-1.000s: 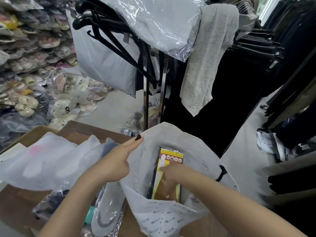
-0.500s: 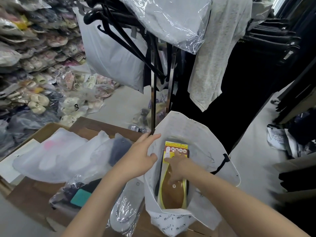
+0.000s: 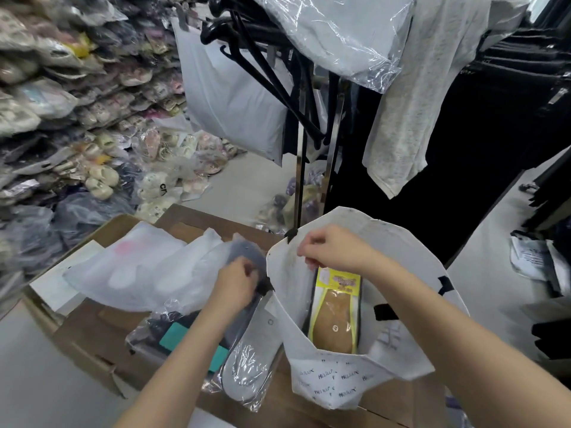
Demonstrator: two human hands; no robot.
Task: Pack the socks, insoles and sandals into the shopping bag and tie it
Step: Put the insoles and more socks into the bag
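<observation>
A white shopping bag [image 3: 411, 261] with black handles stands open on a cardboard box [image 3: 102, 332]. Inside it stands a brown insole pack [image 3: 335, 319] with a yellow header card. My right hand [image 3: 335, 251] pinches the bag's left rim at the top and holds it open. My left hand [image 3: 236, 287] grips the top of a clear-wrapped grey insole pack [image 3: 247, 362] lying on the box just left of the bag. Under my left forearm lies a clear packet of dark socks [image 3: 173, 330] with a teal label. Frosted white sandal bags [image 3: 139, 270] lie further left.
A clothes rack with black hangers [image 3: 265, 69] and plastic-covered garments stands right behind the bag. Black clothes hang at the right. Piles of bagged shoes [image 3: 77, 118] fill the left wall and floor. Grey floor lies between.
My right hand has come out of the bag, leaving the brown insole inside, and now holds the rim. My left hand has let go of the rim and moved down onto the grey insole pack.
</observation>
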